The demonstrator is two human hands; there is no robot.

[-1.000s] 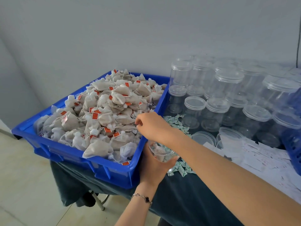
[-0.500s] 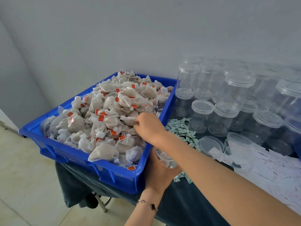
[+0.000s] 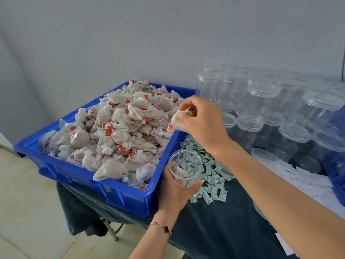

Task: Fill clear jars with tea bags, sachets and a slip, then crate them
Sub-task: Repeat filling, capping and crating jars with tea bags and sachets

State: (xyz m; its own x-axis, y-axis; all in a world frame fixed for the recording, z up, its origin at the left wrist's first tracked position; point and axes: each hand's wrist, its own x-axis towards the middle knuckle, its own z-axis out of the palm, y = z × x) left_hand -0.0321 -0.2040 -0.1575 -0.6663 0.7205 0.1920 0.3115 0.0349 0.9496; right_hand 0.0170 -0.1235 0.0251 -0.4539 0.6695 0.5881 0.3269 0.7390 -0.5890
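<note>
A blue tray (image 3: 119, 191) is heaped with beige tea bags (image 3: 119, 131) bearing red tags. My left hand (image 3: 173, 191) grips an open clear jar (image 3: 185, 168) beside the tray's right wall; one tea bag lies inside it. My right hand (image 3: 203, 120) is raised above the tray's right edge, fingers pinched on a tea bag (image 3: 177, 121) that hangs from them. Small green-and-white sachets (image 3: 211, 176) lie in a pile on the dark cloth just right of the jar. White paper slips (image 3: 302, 176) are spread further right.
Several lidded empty clear jars (image 3: 261, 113) stand in stacked rows at the back right. A loose lid (image 3: 263, 156) lies near the slips. A blue crate (image 3: 336, 165) shows at the right edge. The table's dark cloth (image 3: 214, 227) hangs over the near edge; tiled floor lies left.
My right hand has lifted off the heap and moved right, now holding a tea bag in the air. The jar in my left hand has come into full view.
</note>
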